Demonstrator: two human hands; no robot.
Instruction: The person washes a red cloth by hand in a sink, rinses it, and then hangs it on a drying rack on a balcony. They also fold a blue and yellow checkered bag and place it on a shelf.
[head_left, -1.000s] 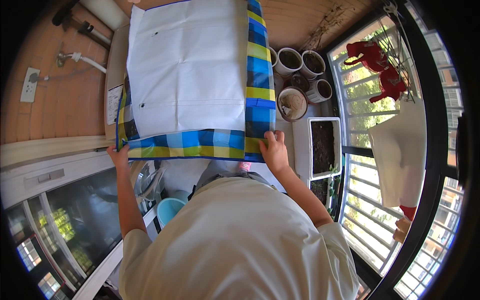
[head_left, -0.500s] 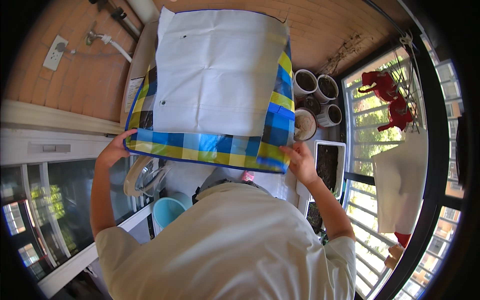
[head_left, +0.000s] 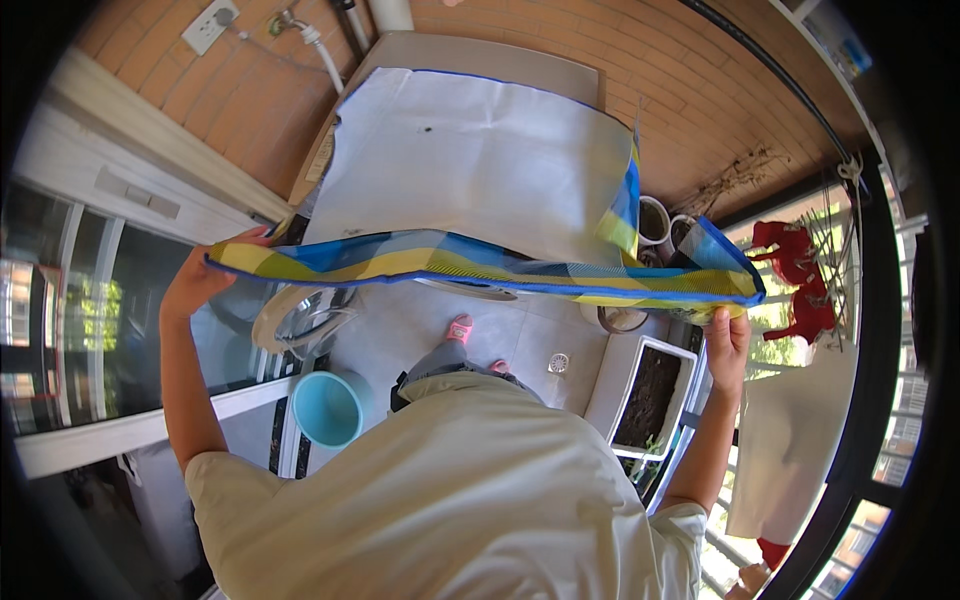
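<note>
A checked plastic sheet (head_left: 480, 265), blue, yellow and grey with blue edging and a white underside, is stretched between my hands. Its white side lies over the top of a beige washing machine (head_left: 500, 62), whose round door (head_left: 290, 325) stands open at the left. My left hand (head_left: 198, 278) grips the sheet's near left corner. At the near right corner, my right hand (head_left: 728, 340) pinches the edge, fingers partly hidden under it. Between them the checked border hangs in a long fold, raised above the floor.
A light blue bucket (head_left: 328, 408) stands on the floor at left, near a sliding glass door (head_left: 150, 300). At right are potted soil (head_left: 652, 218) and a white planter box (head_left: 690, 365). Red watering cans (head_left: 800, 305) hang by the window. A tap (head_left: 290, 22) juts from the brick wall.
Both hands have moved apart, the right one farther outward, drawing the near edge wide. The sheet has slid toward me, baring the machine's back top. My view has shifted, showing more floor.
</note>
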